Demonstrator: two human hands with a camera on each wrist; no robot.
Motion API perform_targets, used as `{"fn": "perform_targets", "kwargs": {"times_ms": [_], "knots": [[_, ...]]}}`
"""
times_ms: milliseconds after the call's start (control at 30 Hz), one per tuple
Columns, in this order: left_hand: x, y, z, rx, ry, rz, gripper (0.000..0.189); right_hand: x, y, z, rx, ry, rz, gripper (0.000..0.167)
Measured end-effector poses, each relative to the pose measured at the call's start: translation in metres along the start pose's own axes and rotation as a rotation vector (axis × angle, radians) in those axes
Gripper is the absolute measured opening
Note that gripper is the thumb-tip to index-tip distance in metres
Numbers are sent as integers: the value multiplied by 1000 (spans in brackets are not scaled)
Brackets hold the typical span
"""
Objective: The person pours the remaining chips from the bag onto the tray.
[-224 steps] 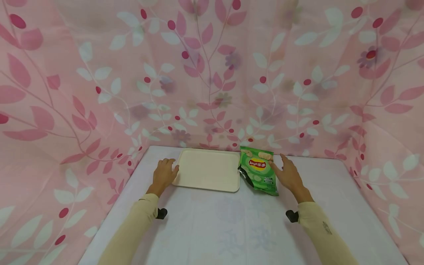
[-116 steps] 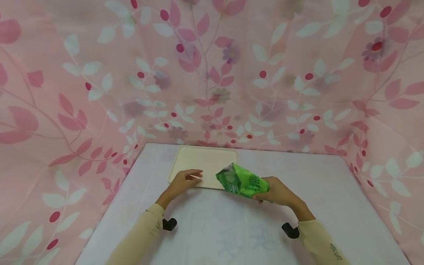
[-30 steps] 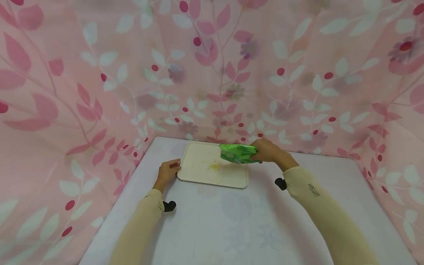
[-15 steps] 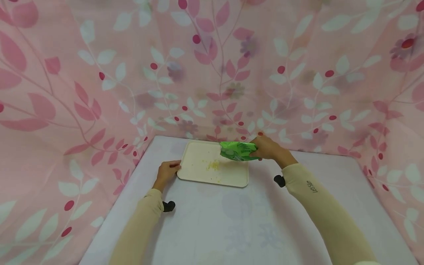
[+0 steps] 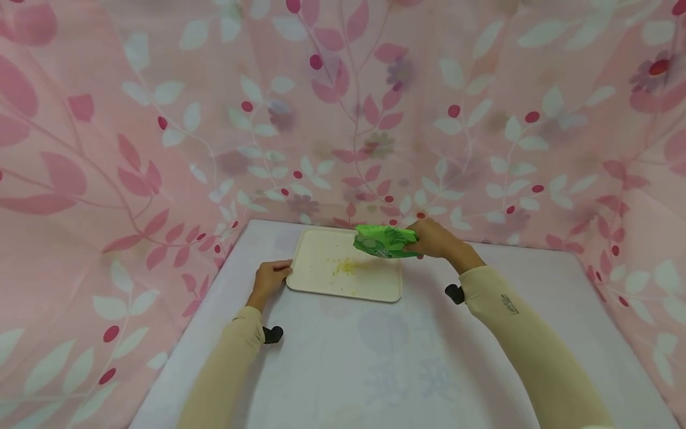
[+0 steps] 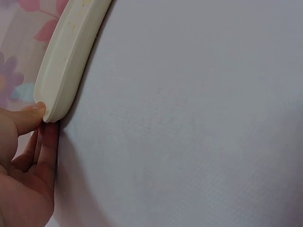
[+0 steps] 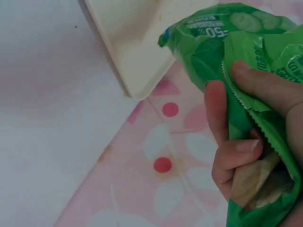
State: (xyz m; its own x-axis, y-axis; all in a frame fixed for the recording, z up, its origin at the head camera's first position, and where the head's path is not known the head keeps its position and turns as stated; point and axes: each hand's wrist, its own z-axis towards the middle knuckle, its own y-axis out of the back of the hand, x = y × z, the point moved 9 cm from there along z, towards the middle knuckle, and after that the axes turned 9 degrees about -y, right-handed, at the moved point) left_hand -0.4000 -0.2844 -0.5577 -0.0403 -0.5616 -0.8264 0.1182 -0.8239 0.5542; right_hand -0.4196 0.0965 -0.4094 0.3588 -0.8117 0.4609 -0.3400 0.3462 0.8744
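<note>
A green Lay's chip bag (image 5: 384,241) lies tilted sideways over the right back part of a cream tray (image 5: 316,250). My right hand (image 5: 431,239) grips its right end; the right wrist view shows thumb and fingers closed round the crumpled bag (image 7: 203,52) beside its zigzag-cut seam. Yellow chip crumbs (image 5: 345,266) are scattered on the tray's middle. At the tray's left front corner, my left hand (image 5: 270,279) pinches the rim. In the left wrist view its thumb is on top of the tray's corner (image 6: 66,61) and the fingers are underneath.
A white cloth (image 5: 396,357) covers the table. Pink floral curtain (image 5: 343,119) rises behind the table's back edge and along both sides. Dark wrist-worn pieces stick out near both sleeve cuffs.
The bag, first lying right of the tray, was taken up by my right hand and brought over it. Crumbs appeared on the tray. My left hand moved to its rim; lately little moves.
</note>
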Motion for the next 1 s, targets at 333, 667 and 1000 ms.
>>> {"fn": "perform_targets", "kwargs": {"times_ms": [333,667,1000], "knots": [[-4,-2,5,9,-15,6,28,-1,10,-3,-57,14,29,18],[0,2,-1,-25,-1,-26,27,21,25,1,-94,95,48,8],[1,0,-2,-9,8,-18,27,9,14,2,-45,27,6,10]]}}
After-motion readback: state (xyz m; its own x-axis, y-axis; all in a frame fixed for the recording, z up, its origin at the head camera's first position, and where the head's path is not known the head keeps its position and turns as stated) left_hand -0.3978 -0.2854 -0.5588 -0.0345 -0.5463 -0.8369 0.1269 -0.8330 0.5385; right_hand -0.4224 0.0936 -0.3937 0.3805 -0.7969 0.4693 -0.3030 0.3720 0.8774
